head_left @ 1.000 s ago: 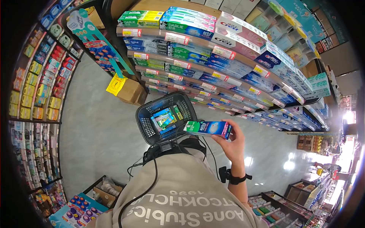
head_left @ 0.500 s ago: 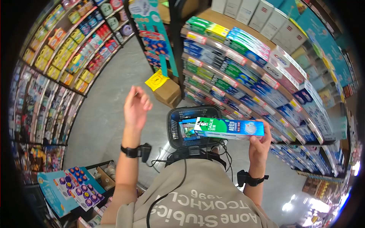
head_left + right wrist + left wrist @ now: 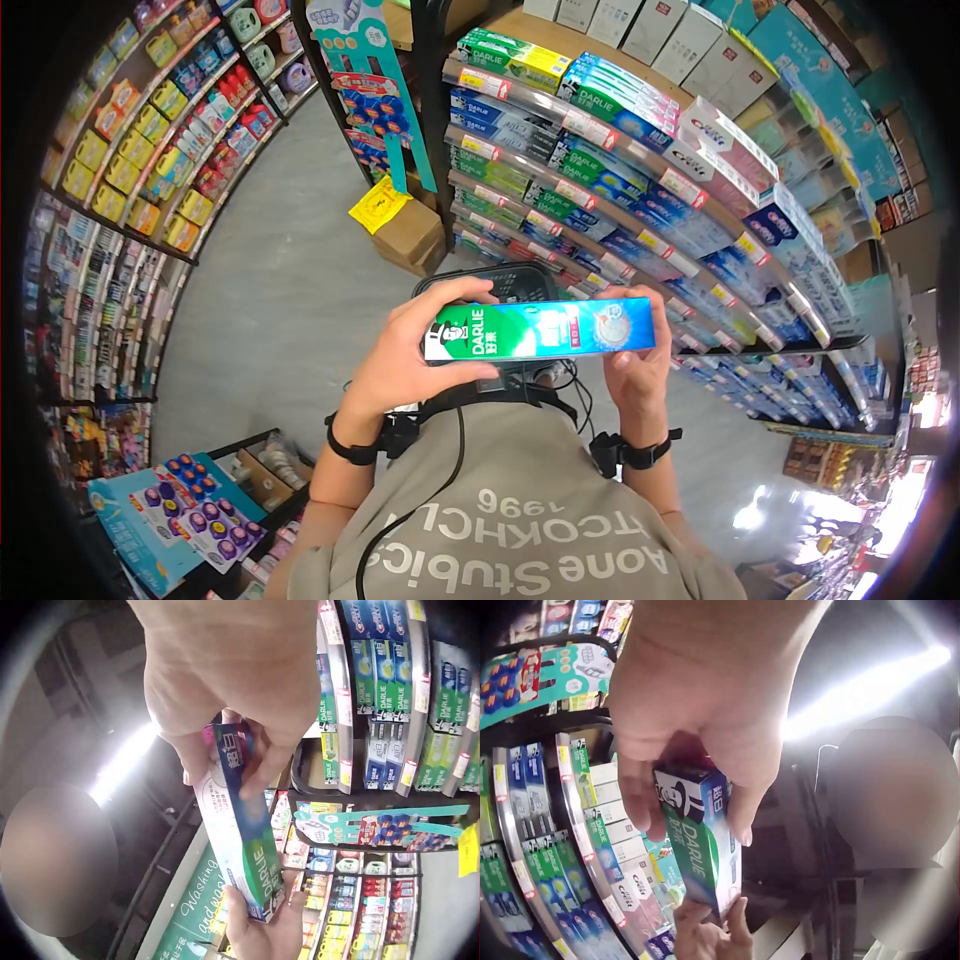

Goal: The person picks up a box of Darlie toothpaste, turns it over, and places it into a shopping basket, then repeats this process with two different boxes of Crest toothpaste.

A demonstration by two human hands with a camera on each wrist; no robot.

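Note:
A green and blue Darlie toothpaste box [image 3: 538, 329] is held level in front of my chest, one hand at each end. My left hand [image 3: 412, 350] grips its green end, fingers curled over the top edge. My right hand [image 3: 632, 365] grips its blue end from below. In the left wrist view the box [image 3: 699, 838] points away from my left hand [image 3: 697, 727], with the other hand at its far end. The right wrist view shows the same box [image 3: 238, 825] pinched by my right hand [image 3: 240, 682]. A black shopping basket [image 3: 480, 281] hangs just behind the box, mostly hidden.
Shelves of toothpaste boxes [image 3: 610, 180] curve along the right. A cardboard carton [image 3: 408, 235] with a yellow sign [image 3: 377, 204] sits on the grey floor [image 3: 270, 320] ahead. Shelves of bottles [image 3: 120, 140] line the left. A box of small items [image 3: 190, 505] lies at lower left.
My left hand came down from mid-air and took hold of the green end of the box. The box moved left and closer, now covering most of the basket.

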